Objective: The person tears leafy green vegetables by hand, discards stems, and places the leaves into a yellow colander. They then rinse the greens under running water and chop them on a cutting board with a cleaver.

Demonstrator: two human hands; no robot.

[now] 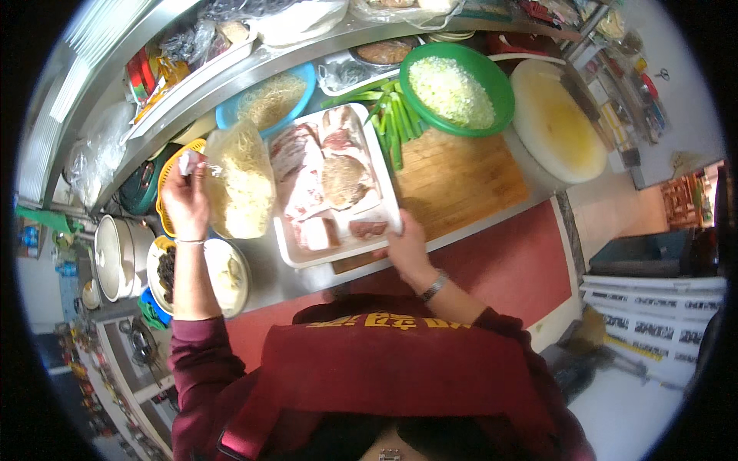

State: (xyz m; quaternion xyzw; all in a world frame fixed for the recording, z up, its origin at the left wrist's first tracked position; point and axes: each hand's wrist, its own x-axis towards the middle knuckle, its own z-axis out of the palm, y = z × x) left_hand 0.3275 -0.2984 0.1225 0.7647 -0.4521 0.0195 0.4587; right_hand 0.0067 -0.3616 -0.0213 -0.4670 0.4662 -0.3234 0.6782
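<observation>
My right hand (407, 245) grips the lower right corner of a white plastic tray (281, 236). Several pieces of raw meat (345, 181) lie in the tray, whose right part rests over a wooden cutting board (461, 178). My left hand (187, 201) pinches a small pale and reddish piece (192, 162), too small to tell what, together with what seems to be the edge of a clear plastic bag. That bag, filled with pale shredded food (242, 190), stands between my left hand and the tray.
Behind the board stands a green bowl (505, 92) of chopped pale vegetable, beside green onion stalks (398, 124). A round white board (582, 144) lies at right. A blue bowl (311, 86) of noodles, a yellow basket (164, 213) and a lidded pot (112, 259) are at left. A metal shelf (323, 49) overhangs the back.
</observation>
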